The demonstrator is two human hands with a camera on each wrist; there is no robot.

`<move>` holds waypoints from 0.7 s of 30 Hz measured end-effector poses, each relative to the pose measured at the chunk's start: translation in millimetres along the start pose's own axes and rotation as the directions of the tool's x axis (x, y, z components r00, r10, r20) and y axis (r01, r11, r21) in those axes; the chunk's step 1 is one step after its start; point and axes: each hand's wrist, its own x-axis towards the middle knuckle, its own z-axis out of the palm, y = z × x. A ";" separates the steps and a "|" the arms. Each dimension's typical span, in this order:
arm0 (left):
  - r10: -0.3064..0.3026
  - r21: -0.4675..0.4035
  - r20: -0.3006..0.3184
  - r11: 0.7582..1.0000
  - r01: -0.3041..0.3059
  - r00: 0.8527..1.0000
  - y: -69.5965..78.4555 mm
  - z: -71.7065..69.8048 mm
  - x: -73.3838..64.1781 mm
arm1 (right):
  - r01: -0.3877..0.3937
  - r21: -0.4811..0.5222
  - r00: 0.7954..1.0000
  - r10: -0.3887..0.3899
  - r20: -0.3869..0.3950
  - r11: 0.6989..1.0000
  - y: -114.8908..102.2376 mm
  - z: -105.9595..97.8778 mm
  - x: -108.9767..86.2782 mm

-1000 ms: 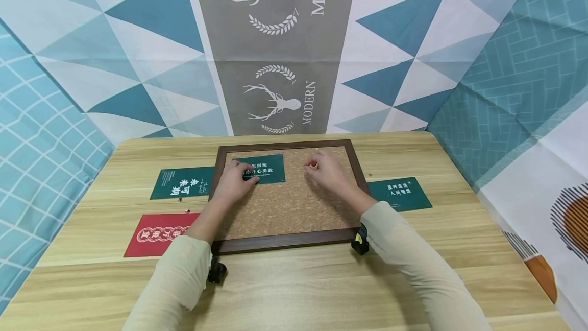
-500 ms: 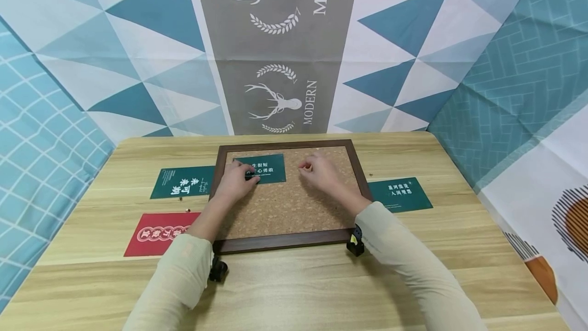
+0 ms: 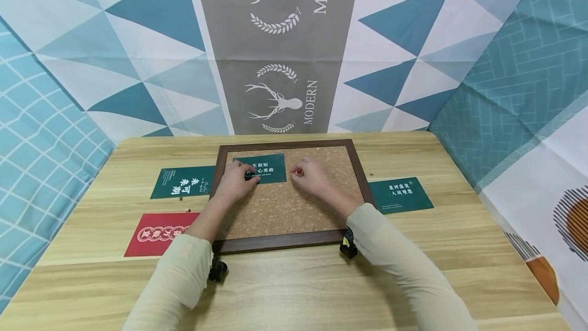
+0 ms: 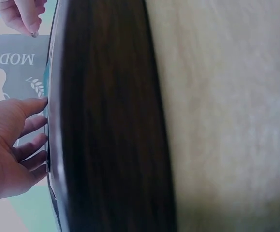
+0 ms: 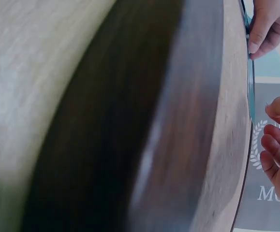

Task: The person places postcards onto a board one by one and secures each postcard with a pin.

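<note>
Touching a green card [image 3: 272, 168] on the corkboard [image 3: 285, 211] with the spread fingers of the left hand [image 3: 235, 182]. Pinching a tiny pin [image 4: 35, 35] between the fingers of the right hand [image 3: 312, 178], just right of that card. With a red card [image 3: 153, 235] on the worktop [image 3: 294, 290], left of the left fingers.

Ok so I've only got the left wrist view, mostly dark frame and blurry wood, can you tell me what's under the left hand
Observer: A green card with white lettering, on the far left part of the corkboard; the left hand covers its left end.
Operator: And where's the other one?
Observer: In the head view, the right hand has its fingertips just right of that card, above bare cork.
Operator: Anything lying left of the corkboard?
Observer: Yes, a red card and a second green card, both on the table.
</note>
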 end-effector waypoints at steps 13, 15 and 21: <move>0.006 0.006 0.016 1.000 -0.006 1.000 0.3 -1.8 -1.1 | 0.063 -0.049 0.998 -0.063 0.001 0.997 -7.2 12.5 3.2; 0.005 0.008 0.023 1.000 -0.005 1.000 0.6 -2.2 -1.1 | 0.062 -0.076 0.998 -0.062 0.002 0.995 -8.8 13.3 3.0; -0.003 0.010 0.029 1.000 0.003 1.000 1.2 -3.4 -2.4 | 0.051 -0.140 0.998 -0.048 0.028 0.989 -12.0 15.8 3.5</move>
